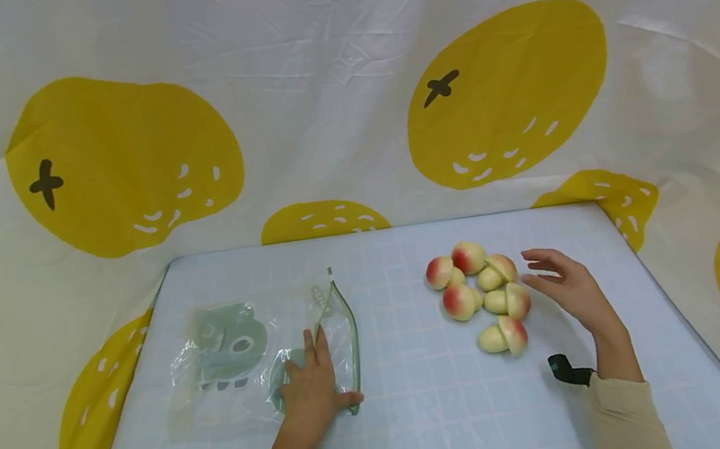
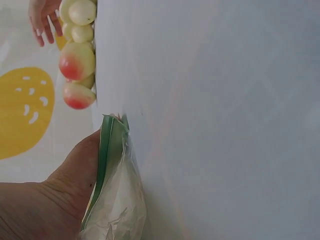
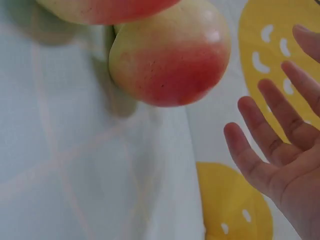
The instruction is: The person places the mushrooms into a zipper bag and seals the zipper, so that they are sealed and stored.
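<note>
A clear zip bag [image 1: 233, 406] with a green print lies flat on the left of the table. Its green zip edge [image 1: 353, 326] bows apart at the right end. On that end of the bag rests my left hand [image 1: 311, 391], fingers straight and thumb stretched out across the zip edge. In the left wrist view, the thumb [image 2: 75, 165] is partly behind the green-edged mouth. Several mushroom-shaped pieces [image 1: 459, 303] with red-and-cream caps are grouped right of centre. My right hand [image 1: 573, 293] hovers just right of them, fingers loosely bent and holding nothing.
The table [image 1: 426, 432] wears a pale checked cover. Behind it hangs a white cloth [image 1: 330, 120] with large yellow fruit prints, which also runs down both sides. A black wrist mount [image 1: 569, 370] juts out left of the right wrist.
</note>
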A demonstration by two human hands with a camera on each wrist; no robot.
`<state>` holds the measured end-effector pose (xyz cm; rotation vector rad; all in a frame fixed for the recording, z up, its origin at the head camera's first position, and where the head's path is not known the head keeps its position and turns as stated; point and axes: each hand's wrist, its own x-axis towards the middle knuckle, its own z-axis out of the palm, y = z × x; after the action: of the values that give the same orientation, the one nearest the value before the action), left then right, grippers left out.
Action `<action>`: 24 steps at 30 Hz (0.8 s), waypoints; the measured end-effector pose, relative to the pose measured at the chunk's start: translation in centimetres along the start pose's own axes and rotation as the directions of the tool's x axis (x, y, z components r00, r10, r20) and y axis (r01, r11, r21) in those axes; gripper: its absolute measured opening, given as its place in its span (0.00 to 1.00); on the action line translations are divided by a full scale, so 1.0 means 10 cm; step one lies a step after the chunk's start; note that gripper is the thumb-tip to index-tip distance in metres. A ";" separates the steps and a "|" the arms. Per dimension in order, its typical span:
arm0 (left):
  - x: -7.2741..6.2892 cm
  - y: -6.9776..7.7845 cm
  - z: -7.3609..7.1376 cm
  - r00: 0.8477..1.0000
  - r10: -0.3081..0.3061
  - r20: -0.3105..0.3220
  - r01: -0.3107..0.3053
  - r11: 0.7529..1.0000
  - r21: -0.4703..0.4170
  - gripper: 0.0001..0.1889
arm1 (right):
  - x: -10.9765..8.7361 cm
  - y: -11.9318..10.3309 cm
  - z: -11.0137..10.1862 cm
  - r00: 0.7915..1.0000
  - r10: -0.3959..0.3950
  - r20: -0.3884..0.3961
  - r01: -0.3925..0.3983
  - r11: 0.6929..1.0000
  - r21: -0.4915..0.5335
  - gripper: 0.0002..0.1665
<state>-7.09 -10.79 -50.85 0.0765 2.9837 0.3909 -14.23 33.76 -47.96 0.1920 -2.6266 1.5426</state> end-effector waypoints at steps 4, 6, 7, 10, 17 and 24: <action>0.00 0.00 0.00 1.000 0.000 0.003 0.000 1.000 -0.004 0.72 | -0.02 0.11 -0.03 0.995 0.089 0.050 -0.090 0.995 0.032 0.32; 0.00 0.00 0.01 1.000 0.001 0.004 -0.001 1.000 -0.007 0.72 | -0.03 0.14 -0.03 0.988 0.133 0.082 -0.138 0.988 0.063 0.34; 0.00 0.00 0.01 1.000 0.002 0.003 -0.002 1.000 -0.007 0.72 | -0.04 0.14 -0.03 0.984 0.149 0.101 -0.157 0.984 0.082 0.35; 0.00 -0.01 0.02 1.000 0.003 0.001 -0.003 1.000 -0.005 0.72 | -0.05 0.17 -0.02 0.968 0.191 0.163 -0.215 0.965 0.148 0.37; 0.00 0.00 0.01 1.000 -0.001 0.004 0.001 1.000 -0.001 0.72 | -0.07 0.26 0.00 0.930 0.253 0.267 -0.306 0.934 0.182 0.43; 0.01 0.00 0.02 1.000 -0.002 0.003 0.002 1.000 0.002 0.72 | -0.08 0.29 0.02 0.914 0.277 0.297 -0.314 0.946 0.082 0.43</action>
<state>-7.16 -10.74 -51.11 0.0742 2.9809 0.3868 -13.90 34.98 -50.65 0.0203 -2.8842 1.9133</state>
